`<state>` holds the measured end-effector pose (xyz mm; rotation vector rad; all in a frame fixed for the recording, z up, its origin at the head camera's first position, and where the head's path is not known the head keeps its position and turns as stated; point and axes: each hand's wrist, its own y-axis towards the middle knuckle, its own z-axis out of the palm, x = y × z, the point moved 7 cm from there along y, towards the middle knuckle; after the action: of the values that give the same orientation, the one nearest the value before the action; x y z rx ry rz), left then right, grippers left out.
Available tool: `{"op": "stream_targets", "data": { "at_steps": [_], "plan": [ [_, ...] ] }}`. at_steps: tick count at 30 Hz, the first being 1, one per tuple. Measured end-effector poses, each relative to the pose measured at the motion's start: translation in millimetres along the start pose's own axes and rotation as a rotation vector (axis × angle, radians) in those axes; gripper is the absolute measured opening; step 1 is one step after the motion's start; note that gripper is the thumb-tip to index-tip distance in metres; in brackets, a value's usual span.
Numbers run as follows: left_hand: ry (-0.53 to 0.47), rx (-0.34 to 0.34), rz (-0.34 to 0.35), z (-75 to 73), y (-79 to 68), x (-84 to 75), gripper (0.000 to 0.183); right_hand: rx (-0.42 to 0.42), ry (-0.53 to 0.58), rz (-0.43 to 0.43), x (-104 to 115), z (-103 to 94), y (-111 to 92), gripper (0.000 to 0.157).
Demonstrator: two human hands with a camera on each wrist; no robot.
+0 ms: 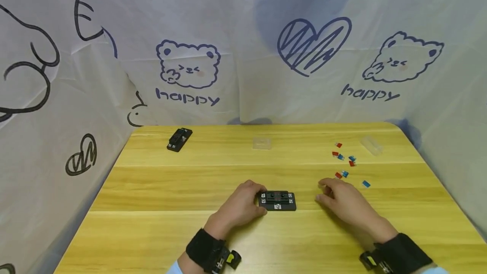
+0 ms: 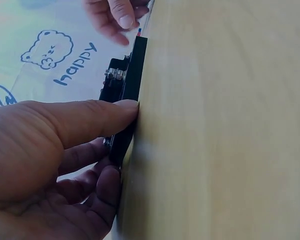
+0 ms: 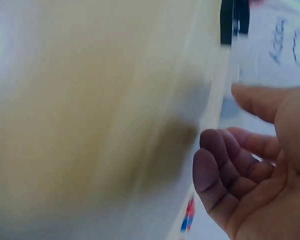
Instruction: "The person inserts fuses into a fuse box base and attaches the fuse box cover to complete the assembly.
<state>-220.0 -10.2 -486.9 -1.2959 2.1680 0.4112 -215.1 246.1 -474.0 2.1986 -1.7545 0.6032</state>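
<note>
Early stage, judging by the layout. Black rectangular plastic block with metal screw terminals (image 1: 280, 208) sits flat on the yellow wood-grain table (image 1: 152, 236), in front of the person, long side running left-right. Left hand (image 1: 242, 204) pinches its left end, thumb on the near edge, fingers on the far one. Right hand (image 1: 349, 202) is off to the block's right, fingers bent, thumb apart, visible gap, nothing held.

Done: block positioned and steadied. No coloured part visible in its top. Apparently left: the small flat red pieces (image 1: 352, 163) and small flat blue pieces (image 1: 366, 184), four of each, loose beyond the right hand. Two clear plastic rectangular covers (image 1: 261, 143) lie off at the back. Second black terminal block (image 1: 179, 139) at back left, untouched; too small to tell what's fitted.
</note>
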Motion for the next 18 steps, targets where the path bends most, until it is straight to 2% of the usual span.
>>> {"op": "stream_targets", "data": {
  "at_steps": [5, 9, 13, 18],
  "plan": [
    [-0.017, -0.006, -0.003, 0.5, 0.7, 2.3, 0.052, -0.125, -0.056, 0.075, -38.9, -32.3, -9.9, 0.032],
    [-0.017, -0.004, -0.009, -0.5, 0.6, 4.2, 0.052, -0.189, -0.093, 0.167, -67.7, -47.0, -16.2, 0.03],
    [-0.023, 0.005, -0.013, -1.0, 0.7, 3.9, 0.052, -0.17, -0.092, 0.24, -87.5, -51.0, -18.7, 0.033],
    [-0.025, -0.002, -0.011, -0.5, 1.1, 3.3, 0.052, -0.13, -0.089, 0.29, -99.9, -51.0, -17.6, 0.036]
  ]
}}
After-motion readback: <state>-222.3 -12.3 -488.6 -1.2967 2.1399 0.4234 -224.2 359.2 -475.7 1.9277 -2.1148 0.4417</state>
